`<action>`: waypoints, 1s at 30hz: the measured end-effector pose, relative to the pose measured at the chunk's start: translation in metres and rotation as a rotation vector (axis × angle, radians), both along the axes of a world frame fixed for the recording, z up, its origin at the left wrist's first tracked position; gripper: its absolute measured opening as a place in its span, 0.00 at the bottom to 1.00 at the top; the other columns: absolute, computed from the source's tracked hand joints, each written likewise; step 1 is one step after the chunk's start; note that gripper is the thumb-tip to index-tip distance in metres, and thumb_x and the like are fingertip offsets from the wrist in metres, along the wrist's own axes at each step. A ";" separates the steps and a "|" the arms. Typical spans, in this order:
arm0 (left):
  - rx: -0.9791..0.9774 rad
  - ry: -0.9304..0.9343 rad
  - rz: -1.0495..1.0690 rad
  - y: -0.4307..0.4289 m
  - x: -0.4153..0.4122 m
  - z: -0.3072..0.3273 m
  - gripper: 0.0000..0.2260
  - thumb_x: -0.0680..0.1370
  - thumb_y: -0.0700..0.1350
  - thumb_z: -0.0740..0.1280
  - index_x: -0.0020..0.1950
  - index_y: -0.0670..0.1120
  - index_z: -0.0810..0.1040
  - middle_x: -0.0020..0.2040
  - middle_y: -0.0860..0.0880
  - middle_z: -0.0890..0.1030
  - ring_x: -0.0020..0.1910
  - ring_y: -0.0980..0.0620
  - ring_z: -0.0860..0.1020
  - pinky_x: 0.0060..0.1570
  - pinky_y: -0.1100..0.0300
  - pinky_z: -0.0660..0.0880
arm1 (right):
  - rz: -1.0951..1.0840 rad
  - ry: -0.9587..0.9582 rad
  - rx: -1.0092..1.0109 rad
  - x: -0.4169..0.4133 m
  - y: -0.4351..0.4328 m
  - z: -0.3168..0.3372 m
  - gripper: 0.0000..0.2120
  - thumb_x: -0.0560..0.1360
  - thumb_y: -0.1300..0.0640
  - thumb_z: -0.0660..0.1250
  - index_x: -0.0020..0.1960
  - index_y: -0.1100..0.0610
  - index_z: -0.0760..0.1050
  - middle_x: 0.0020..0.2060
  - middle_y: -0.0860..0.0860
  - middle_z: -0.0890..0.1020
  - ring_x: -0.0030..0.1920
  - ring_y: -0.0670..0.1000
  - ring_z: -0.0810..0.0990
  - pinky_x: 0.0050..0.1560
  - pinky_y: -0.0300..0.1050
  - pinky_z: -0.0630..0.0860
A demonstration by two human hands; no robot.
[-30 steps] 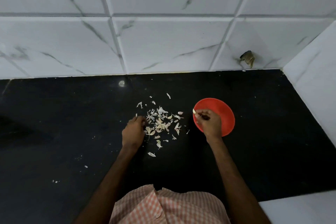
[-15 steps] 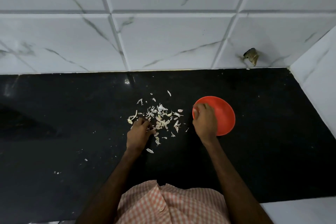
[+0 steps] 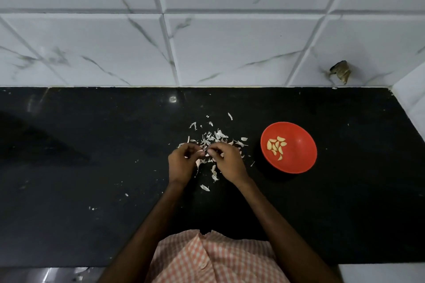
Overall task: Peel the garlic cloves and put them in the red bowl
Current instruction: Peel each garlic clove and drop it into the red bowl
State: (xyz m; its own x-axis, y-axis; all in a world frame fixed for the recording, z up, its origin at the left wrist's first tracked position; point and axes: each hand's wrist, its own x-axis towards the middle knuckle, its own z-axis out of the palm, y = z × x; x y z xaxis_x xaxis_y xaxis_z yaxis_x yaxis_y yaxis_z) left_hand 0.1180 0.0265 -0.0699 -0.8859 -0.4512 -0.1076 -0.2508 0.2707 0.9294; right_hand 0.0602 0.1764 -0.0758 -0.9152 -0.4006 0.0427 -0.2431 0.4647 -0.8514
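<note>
A red bowl [image 3: 296, 158] stands on the black counter to the right of my hands, with several peeled garlic cloves [image 3: 276, 146] inside it. My left hand [image 3: 182, 164] and my right hand [image 3: 228, 163] meet over a scatter of garlic skins [image 3: 216, 138]. Their fingertips pinch a small garlic clove [image 3: 202, 152] between them; most of the clove is hidden by the fingers. More skins [image 3: 213, 173] lie under and just in front of my hands.
The black counter [image 3: 92, 167] ends at a white marble-tiled wall [image 3: 207, 48] behind and a white side wall [image 3: 411, 99] on the right. A dark broken spot [image 3: 341, 71] marks the back wall near the corner. My checked shirt [image 3: 213, 259] shows at the bottom.
My right hand left the red bowl and moved left to meet my left hand over the skins. The bowl's cloves are now uncovered. Both hands now pinch one clove.
</note>
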 end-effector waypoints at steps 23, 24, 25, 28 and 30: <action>0.093 0.113 -0.085 -0.018 0.006 0.019 0.07 0.74 0.37 0.75 0.45 0.49 0.86 0.42 0.54 0.87 0.44 0.54 0.85 0.50 0.55 0.81 | -0.195 -0.513 -0.352 0.009 -0.022 0.036 0.05 0.78 0.68 0.68 0.52 0.70 0.81 0.42 0.64 0.84 0.36 0.48 0.84 0.39 0.44 0.84; 0.083 0.110 -0.094 -0.018 0.006 0.017 0.06 0.74 0.38 0.75 0.45 0.50 0.86 0.42 0.54 0.87 0.46 0.53 0.85 0.51 0.50 0.81 | -0.193 -0.525 -0.359 0.008 -0.021 0.037 0.05 0.78 0.68 0.68 0.51 0.69 0.81 0.40 0.64 0.84 0.35 0.47 0.84 0.38 0.44 0.84; 0.058 0.103 -0.104 -0.018 0.005 0.015 0.06 0.74 0.39 0.75 0.45 0.51 0.86 0.43 0.55 0.87 0.47 0.52 0.84 0.52 0.47 0.80 | -0.192 -0.520 -0.349 0.008 -0.020 0.038 0.04 0.78 0.68 0.69 0.50 0.68 0.82 0.39 0.63 0.83 0.34 0.47 0.83 0.38 0.44 0.84; 0.012 0.090 -0.114 -0.016 0.002 0.014 0.07 0.75 0.40 0.75 0.43 0.53 0.85 0.42 0.55 0.86 0.47 0.50 0.84 0.51 0.42 0.80 | -0.180 -0.467 -0.319 0.007 -0.019 0.038 0.03 0.77 0.67 0.70 0.49 0.67 0.82 0.41 0.63 0.85 0.36 0.49 0.85 0.37 0.43 0.84; 0.102 0.092 -0.111 -0.015 0.001 0.014 0.05 0.75 0.38 0.75 0.44 0.48 0.85 0.41 0.51 0.87 0.45 0.48 0.85 0.50 0.40 0.81 | -0.175 -0.438 -0.318 0.008 -0.019 0.040 0.04 0.78 0.66 0.70 0.50 0.68 0.81 0.42 0.62 0.86 0.39 0.51 0.87 0.36 0.42 0.83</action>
